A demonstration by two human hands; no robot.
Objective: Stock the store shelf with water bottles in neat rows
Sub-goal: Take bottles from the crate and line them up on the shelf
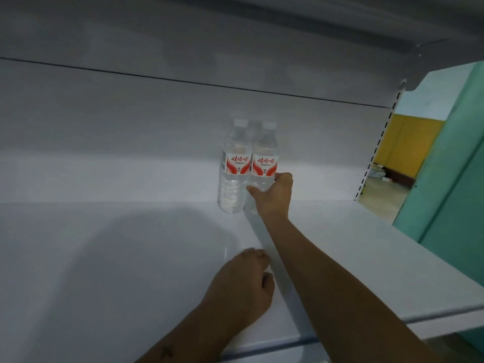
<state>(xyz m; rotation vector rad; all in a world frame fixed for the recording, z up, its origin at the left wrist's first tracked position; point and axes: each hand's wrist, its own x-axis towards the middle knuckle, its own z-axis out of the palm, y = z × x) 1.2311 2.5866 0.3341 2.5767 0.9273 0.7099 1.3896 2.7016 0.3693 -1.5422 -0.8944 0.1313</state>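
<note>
Right hand point(272, 193) grips right bottle point(264, 155), touching left bottle point(234, 166); left hand point(243, 284) fisted, empty, nearer.

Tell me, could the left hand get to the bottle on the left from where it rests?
Probably yes. The left hand rests on the shelf with bare shelf between it and the left bottle. The right hand holds only the right bottle, off to the side.

A shop: white slotted-upright display shelf point(340, 244).
</note>
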